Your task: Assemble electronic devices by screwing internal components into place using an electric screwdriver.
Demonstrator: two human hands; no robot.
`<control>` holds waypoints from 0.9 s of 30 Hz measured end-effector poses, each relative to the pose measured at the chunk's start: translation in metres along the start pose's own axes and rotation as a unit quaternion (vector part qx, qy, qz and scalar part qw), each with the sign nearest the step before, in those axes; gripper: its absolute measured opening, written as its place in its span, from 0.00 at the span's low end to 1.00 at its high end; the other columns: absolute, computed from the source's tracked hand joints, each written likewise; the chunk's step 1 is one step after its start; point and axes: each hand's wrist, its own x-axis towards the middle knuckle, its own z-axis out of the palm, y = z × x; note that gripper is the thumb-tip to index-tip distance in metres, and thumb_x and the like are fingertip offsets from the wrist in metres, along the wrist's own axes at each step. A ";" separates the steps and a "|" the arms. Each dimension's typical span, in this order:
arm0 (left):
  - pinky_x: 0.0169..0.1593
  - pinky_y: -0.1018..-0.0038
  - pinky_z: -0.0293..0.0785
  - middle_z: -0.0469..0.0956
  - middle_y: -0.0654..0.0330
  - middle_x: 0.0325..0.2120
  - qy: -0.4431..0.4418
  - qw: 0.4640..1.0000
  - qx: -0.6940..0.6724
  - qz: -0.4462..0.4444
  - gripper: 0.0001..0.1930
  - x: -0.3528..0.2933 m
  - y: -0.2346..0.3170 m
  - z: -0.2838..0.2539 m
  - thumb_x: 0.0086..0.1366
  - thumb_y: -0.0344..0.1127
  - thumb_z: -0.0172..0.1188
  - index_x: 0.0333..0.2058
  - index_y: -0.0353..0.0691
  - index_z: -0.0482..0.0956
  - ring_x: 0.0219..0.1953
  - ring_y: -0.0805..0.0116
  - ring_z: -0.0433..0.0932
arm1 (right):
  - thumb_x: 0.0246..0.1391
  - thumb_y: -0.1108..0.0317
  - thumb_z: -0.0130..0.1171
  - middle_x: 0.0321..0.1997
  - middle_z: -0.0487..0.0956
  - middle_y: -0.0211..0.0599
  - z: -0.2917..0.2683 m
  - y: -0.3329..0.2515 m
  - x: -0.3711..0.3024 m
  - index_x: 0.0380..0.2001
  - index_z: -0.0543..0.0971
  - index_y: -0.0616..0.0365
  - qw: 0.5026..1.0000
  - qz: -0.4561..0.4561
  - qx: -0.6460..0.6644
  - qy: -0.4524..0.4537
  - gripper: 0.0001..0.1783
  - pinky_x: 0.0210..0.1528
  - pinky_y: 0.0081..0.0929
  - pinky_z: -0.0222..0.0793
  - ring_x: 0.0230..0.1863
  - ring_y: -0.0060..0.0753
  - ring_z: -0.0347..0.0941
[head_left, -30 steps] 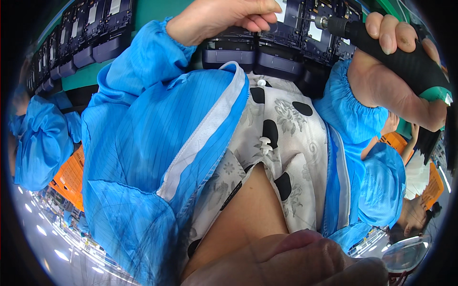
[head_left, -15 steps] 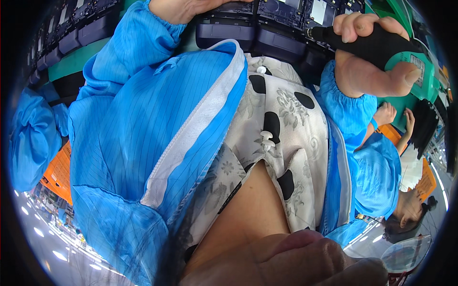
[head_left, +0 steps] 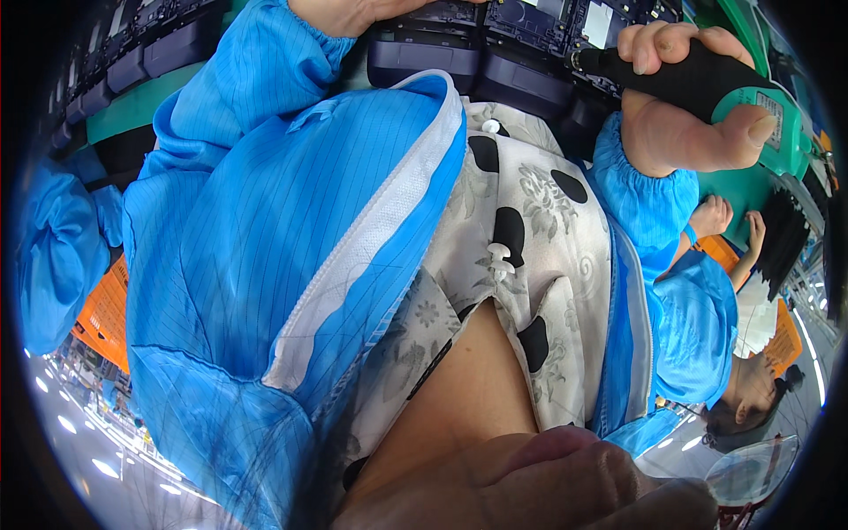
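My right hand (head_left: 680,115) is wrapped round the black grip of an electric screwdriver (head_left: 658,78), its thumb lying along the near side. The metal tip points left over dark plastic housings (head_left: 521,75) that lie in a row at the top of the picture. Behind the grip is a green body with a pale label (head_left: 767,119); whether it is one piece with the grip I cannot tell. My left hand (head_left: 353,13) reaches to the housings at the upper edge, where most of its fingers are cut off from view. What it touches is hidden.
More dark housings (head_left: 146,62) stand in a row at the upper left, on a green surface (head_left: 132,106). A co-worker in blue (head_left: 698,327) sits on the right, hands near black strips (head_left: 786,234). Another blue sleeve (head_left: 62,256) and orange crates (head_left: 104,318) appear at left.
My left hand has shifted slightly to the right along the upper edge. My right hand keeps its hold on the screwdriver, nearly unmoved. The view has shifted a little.
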 end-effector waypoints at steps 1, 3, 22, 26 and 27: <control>0.36 0.81 0.79 0.80 0.61 0.30 0.002 1.000 0.001 0.000 0.09 0.000 0.000 0.000 0.71 0.36 0.56 0.39 0.36 0.79 0.30 0.75 0.79 | 0.53 0.28 0.42 0.30 0.78 0.46 0.000 0.000 0.000 0.45 0.79 0.58 1.000 0.000 0.000 0.000 0.42 0.30 0.45 0.67 0.25 0.42 0.73; 0.36 0.82 0.79 0.80 0.61 0.30 0.003 1.000 0.002 0.000 0.09 0.000 0.000 0.001 0.71 0.36 0.55 0.39 0.36 0.79 0.30 0.75 0.79 | 0.53 0.28 0.42 0.30 0.79 0.46 -0.001 -0.001 -0.001 0.45 0.79 0.58 1.000 -0.002 -0.004 -0.009 0.42 0.30 0.44 0.67 0.25 0.42 0.73; 0.31 0.82 0.76 0.79 0.64 0.25 0.009 1.000 0.015 -0.008 0.17 -0.005 0.004 0.003 0.73 0.46 0.51 0.35 0.37 0.79 0.25 0.76 0.77 | 0.54 0.33 0.56 0.24 0.73 0.35 0.038 0.000 0.000 0.39 0.70 0.59 0.986 -0.030 -0.162 0.033 0.35 0.25 0.26 0.71 0.19 0.28 0.71; 0.26 0.82 0.71 0.76 0.65 0.21 0.054 0.998 0.019 0.000 0.22 -0.020 0.010 0.009 0.74 0.51 0.47 0.30 0.39 0.78 0.21 0.75 0.74 | 0.54 0.32 0.56 0.25 0.73 0.36 0.040 -0.007 0.009 0.39 0.69 0.58 0.986 -0.010 -0.164 -0.015 0.35 0.27 0.28 0.71 0.21 0.29 0.71; 0.26 0.82 0.71 0.76 0.65 0.21 0.053 0.998 0.021 0.004 0.22 -0.021 0.009 0.010 0.74 0.51 0.47 0.30 0.39 0.78 0.21 0.75 0.74 | 0.54 0.32 0.58 0.26 0.73 0.36 0.041 -0.010 0.012 0.39 0.69 0.58 0.981 0.004 -0.194 -0.006 0.35 0.28 0.29 0.71 0.22 0.30 0.72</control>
